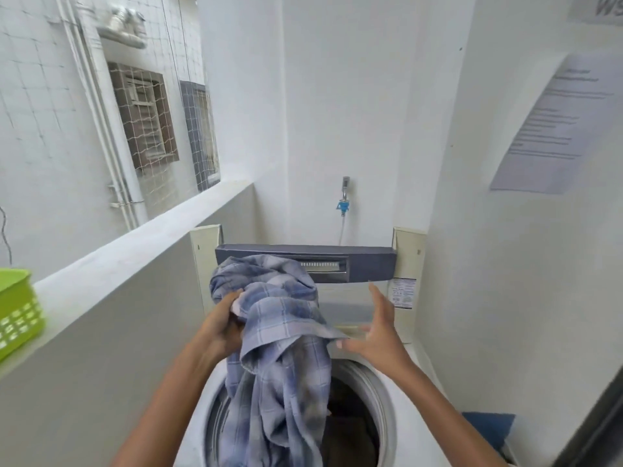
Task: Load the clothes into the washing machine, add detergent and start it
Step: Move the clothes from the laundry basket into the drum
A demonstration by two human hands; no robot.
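Observation:
A blue checked cloth point(286, 332) hangs over the round opening of the top-loading washing machine point(397, 392), its lower end trailing down into the drum. My left hand point(222, 321) grips a bunch of the cloth at its upper left. My right hand point(377, 332) is spread open beside the cloth's right edge, with the thumb touching a fold. Dark clothes point(350, 429) lie inside the drum. The machine's lid point(303, 264) stands raised at the back, dark blue with a small display strip.
A low grey wall with a ledge point(135, 251) runs along the left, and a green plastic basket point(17, 308) sits on it. A water tap with a blue fitting point(343, 203) is on the back wall. A white wall with paper notices point(553, 123) stands close on the right.

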